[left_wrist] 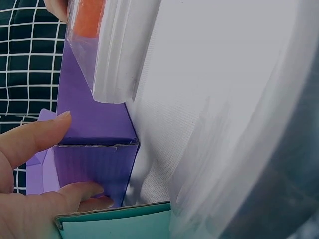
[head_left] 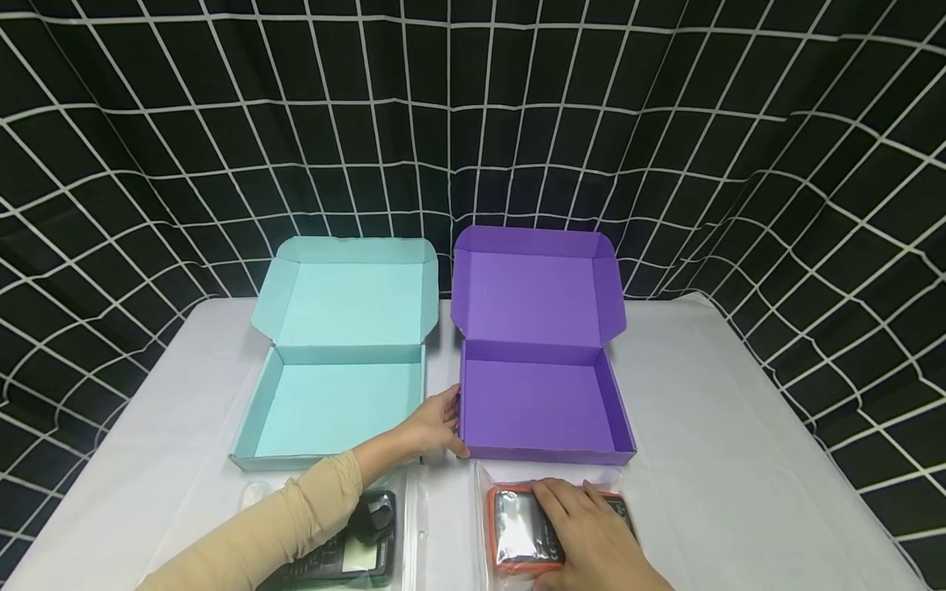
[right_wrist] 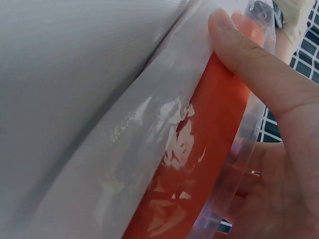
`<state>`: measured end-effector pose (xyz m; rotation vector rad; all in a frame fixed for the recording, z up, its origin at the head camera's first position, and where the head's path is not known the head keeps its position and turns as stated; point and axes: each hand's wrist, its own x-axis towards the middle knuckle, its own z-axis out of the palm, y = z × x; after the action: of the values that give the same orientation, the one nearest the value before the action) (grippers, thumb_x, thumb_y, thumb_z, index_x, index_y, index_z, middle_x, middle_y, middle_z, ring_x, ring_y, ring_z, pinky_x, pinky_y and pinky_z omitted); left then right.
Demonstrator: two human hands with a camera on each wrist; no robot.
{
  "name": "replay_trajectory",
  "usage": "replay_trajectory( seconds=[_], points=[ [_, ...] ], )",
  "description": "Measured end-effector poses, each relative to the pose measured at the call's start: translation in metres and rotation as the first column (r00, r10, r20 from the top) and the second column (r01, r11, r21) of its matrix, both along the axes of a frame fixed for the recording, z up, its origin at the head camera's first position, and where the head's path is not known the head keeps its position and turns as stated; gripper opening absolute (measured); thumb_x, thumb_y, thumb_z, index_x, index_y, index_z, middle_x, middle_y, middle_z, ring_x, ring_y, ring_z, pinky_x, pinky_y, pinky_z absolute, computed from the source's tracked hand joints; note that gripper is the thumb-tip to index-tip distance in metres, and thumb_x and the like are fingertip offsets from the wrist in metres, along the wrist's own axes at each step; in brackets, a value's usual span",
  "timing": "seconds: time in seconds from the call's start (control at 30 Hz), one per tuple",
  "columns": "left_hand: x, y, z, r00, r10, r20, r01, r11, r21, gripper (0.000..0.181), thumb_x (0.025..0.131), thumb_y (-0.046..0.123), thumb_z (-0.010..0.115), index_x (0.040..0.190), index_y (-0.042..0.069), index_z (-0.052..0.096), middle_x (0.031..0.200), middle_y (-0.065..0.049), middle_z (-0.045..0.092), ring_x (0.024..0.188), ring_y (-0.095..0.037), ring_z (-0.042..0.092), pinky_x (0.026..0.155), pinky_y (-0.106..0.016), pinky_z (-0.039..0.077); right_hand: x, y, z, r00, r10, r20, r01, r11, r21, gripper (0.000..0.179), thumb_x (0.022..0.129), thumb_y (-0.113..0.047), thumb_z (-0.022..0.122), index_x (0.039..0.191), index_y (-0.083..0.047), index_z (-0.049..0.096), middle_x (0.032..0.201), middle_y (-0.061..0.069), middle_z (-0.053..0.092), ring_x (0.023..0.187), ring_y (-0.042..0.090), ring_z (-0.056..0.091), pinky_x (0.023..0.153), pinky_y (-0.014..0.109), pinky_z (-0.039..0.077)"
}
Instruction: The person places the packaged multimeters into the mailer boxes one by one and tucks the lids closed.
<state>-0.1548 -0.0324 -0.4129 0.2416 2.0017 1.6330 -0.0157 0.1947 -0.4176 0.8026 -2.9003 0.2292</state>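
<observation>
My left hand (head_left: 432, 428) holds the front left corner of an open purple box (head_left: 550, 455), thumb at the front wall and fingers against the side wall (left_wrist: 94, 167). A turquoise open box (head_left: 332, 463) stands just left of it. In front of the purple box, my right hand (head_left: 587, 533) grips a red-orange and black multimeter (head_left: 510, 529) in a clear zip bag (head_left: 480, 492). The right wrist view shows the thumb over its orange edge (right_wrist: 199, 139), with the plastic between. Another bagged dark multimeter (head_left: 373, 546) with a grey screen lies under my left forearm, partly hidden.
Both boxes have their lids raised at the back, the turquoise lid (head_left: 355, 300) and the purple lid (head_left: 535, 295). A white cloth (head_left: 724, 443) covers the table. Black curtains with a white grid (head_left: 473, 123) surround its back and sides.
</observation>
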Motion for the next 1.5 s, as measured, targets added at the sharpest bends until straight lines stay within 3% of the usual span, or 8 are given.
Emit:
replay_trajectory(
  seconds=[0.27, 0.6, 1.07, 1.5],
  points=[
    [-0.001, 0.0, 0.0, 1.0, -0.006, 0.0, 0.006, 1.0, 0.003, 0.104, 0.061, -0.026, 0.065, 0.148, -0.016, 0.008, 0.153, -0.033, 0.016, 0.139, -0.044, 0.027, 0.112, -0.045, 0.03, -0.001, 0.0, 0.0, 1.0, 0.016, -0.017, -0.016, 1.0, 0.002, 0.101, 0.048, -0.052, 0.09, 0.125, 0.005, 0.058, 0.117, 0.01, 0.06, 0.107, 0.026, 0.059, 0.094, 0.054, 0.048],
    [0.0, 0.0, 0.001, 1.0, -0.004, 0.001, 0.004, 1.0, 0.006, 0.105, 0.061, -0.026, 0.065, 0.148, -0.015, 0.008, 0.153, -0.032, 0.016, 0.139, -0.044, 0.027, 0.112, -0.045, 0.029, -0.003, -0.001, 0.001, 0.999, 0.008, 0.043, -0.007, 0.999, -0.032, 0.102, 0.048, -0.046, 0.092, 0.127, 0.008, 0.056, 0.121, 0.012, 0.058, 0.11, 0.029, 0.057, 0.094, 0.046, 0.049],
    [-0.001, 0.0, 0.002, 1.0, -0.009, 0.0, 0.009, 1.0, 0.016, 0.104, 0.062, -0.026, 0.065, 0.148, -0.016, 0.007, 0.153, -0.033, 0.016, 0.139, -0.044, 0.026, 0.112, -0.045, 0.029, -0.006, -0.004, -0.006, 0.99, 0.032, -0.14, -0.041, 0.997, -0.068, 0.098, 0.037, -0.044, 0.091, 0.118, 0.001, 0.06, 0.109, 0.006, 0.058, 0.096, 0.024, 0.059, 0.083, 0.042, 0.055],
    [-0.003, 0.0, -0.002, 1.0, -0.015, 0.004, 0.015, 0.999, 0.041, 0.104, 0.062, -0.028, 0.064, 0.147, -0.017, 0.006, 0.152, -0.034, 0.015, 0.139, -0.046, 0.025, 0.111, -0.046, 0.029, -0.009, -0.001, -0.01, 0.974, 0.079, -0.213, -0.099, 0.991, -0.086, 0.098, 0.036, -0.048, 0.09, 0.115, 0.002, 0.062, 0.102, 0.006, 0.059, 0.088, 0.021, 0.06, 0.075, 0.036, 0.056]
  ],
)
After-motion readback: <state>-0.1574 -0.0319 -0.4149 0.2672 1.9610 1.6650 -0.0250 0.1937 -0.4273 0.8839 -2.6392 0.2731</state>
